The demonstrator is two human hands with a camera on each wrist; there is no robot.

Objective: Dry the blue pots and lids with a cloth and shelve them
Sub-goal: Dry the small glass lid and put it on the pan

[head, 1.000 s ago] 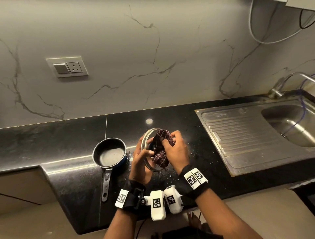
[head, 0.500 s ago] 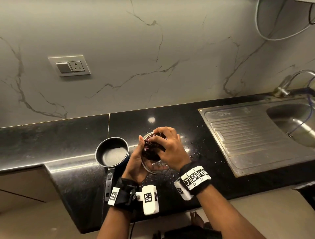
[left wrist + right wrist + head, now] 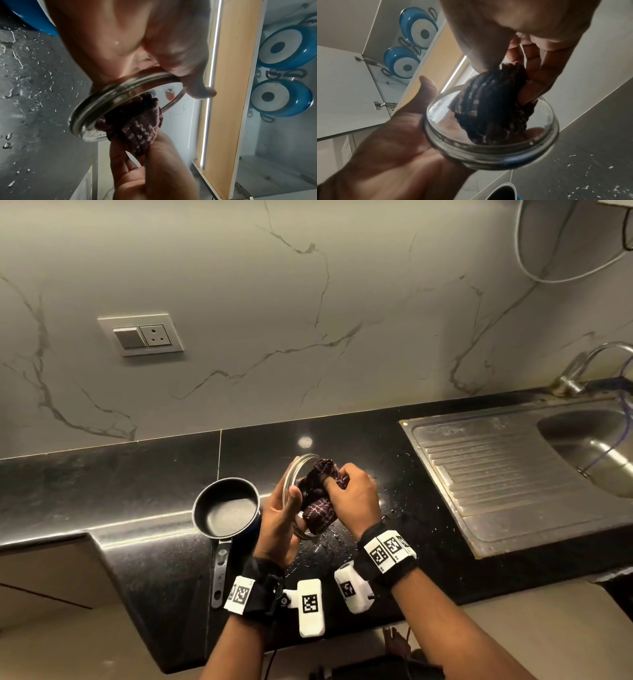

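Item: glass lid (image 3: 297, 494) with a metal rim, held tilted on edge above the wet black surface (image 3: 404, 508), between the small saucepan (image 3: 226, 506) and the steel sink drainer (image 3: 513, 481). Left hand (image 3: 279, 525): grip clamped on the rim, thumb over the near edge and fingers behind the glass (seen through it in the right wrist view). Right hand (image 3: 354, 501): grip clenched on a bunched dark checked cloth (image 3: 320, 498), which is pressed into the concave underside of the lid. Step in hand, by judgement: wiping the lid's inner face; the outer face and the rim groove probably need a pass too. Handling notes: rigid, light to moderate in weight, likely slick while wet, and breakable if dropped on stone; best taken by the metal rim, as now, not by the bare glass. The cloth is soft and takes the curve readily. Droplets lie scattered on the surface around the work. Saucepan: blue outside, dark inside, standing upright just left of the hands, handle toward the person; not yet shelved. Overhead, two blue pots (image 3: 284, 47) already sit on a cupboard shelf (image 3: 274, 173) behind an open door, side by side. A wall socket (image 3: 142, 334) is set above the surface.
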